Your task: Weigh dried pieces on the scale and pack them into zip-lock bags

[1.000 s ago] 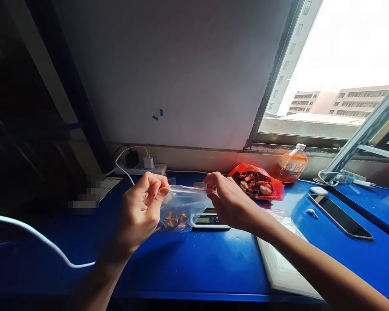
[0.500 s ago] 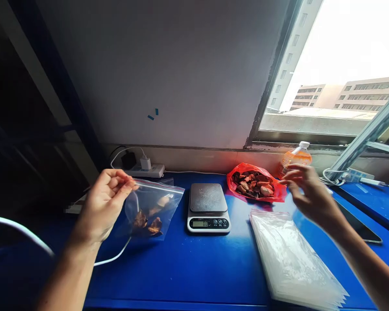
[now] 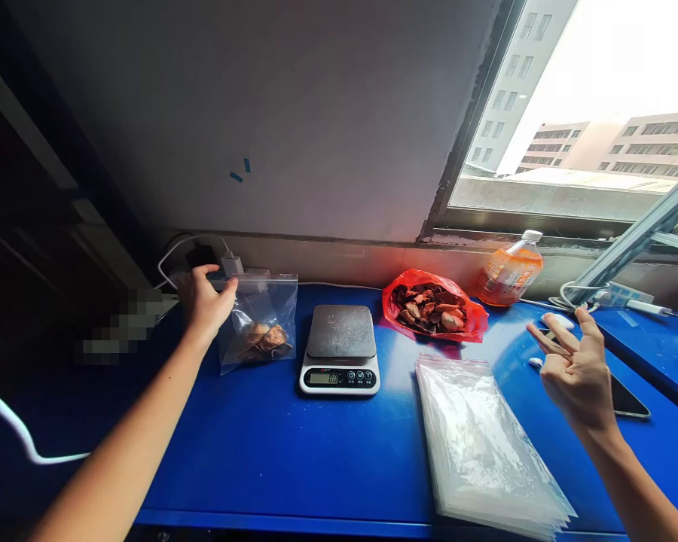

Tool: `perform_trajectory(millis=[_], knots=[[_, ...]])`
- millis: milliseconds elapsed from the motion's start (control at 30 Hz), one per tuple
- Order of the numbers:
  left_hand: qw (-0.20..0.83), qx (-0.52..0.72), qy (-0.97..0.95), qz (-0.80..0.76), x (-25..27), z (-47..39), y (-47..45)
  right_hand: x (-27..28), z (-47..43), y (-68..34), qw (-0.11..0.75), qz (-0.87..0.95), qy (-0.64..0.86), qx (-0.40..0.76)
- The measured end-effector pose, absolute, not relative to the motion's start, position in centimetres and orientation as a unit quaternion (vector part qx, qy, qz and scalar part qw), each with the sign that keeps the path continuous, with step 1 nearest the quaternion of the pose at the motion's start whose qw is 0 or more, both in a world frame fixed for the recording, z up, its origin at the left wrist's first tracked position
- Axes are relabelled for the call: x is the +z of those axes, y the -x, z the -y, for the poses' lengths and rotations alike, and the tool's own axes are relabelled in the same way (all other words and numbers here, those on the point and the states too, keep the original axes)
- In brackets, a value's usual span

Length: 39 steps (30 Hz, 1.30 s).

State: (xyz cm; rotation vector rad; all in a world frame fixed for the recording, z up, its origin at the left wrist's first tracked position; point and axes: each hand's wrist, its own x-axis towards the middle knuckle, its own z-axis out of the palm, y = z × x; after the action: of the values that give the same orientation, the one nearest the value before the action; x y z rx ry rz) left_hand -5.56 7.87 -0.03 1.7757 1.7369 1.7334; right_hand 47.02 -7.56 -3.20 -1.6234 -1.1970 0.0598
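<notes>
At the left, my left hand point(image 3: 204, 305) is at the upper corner of a clear zip bag point(image 3: 254, 305), its thumb and index finger apart. Dried brown slices point(image 3: 268, 340) lie in the bottom of that bag, which rests at the back of the blue table. Fingers spread, my right hand point(image 3: 577, 369) hovers over the right side with nothing in it. Between the hands stands a kitchen scale point(image 3: 342, 342), its plate bare and its display showing 0.0. A stack of clear zip bags point(image 3: 486, 436) lies to the scale's right.
Behind the stack, a red plastic bag point(image 3: 474, 320) holds many dried slices. An orange drink bottle point(image 3: 511, 271) stands by the window. A dark tablet-like device point(image 3: 630, 399) and a white earphone case point(image 3: 558, 321) lie at right. White cables run along the left.
My left hand has moved the bag of slices back and down onto the table, and its pinch has opened. My right hand has moved right, away from the red bag, spreading its fingers.
</notes>
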Motion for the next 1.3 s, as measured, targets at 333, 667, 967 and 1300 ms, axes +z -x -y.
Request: perform_trajectory(millis=[333,667,967,1300], knots=[[-0.106,0.273,-0.721,-0.627,-2.5,-2.6,0.3,-5.4,5.1,-48.7,0.484,0.486,0.723,0.085],[0.121,0.129,-0.739,-0.65,-3.1,-4.9,4.8,-1.7,5.2,-47.3,0.415,0.554,0.722,-0.02],[0.121,0.099,-0.74,-0.655,-2.9,-4.1,4.1,1.0,-6.3,-39.4,0.126,0.795,0.592,-0.033],[0.132,0.047,-0.743,-0.655,-2.2,-2.9,4.7,-1.1,-9.6,-36.8,0.06,0.758,0.649,-0.016]])
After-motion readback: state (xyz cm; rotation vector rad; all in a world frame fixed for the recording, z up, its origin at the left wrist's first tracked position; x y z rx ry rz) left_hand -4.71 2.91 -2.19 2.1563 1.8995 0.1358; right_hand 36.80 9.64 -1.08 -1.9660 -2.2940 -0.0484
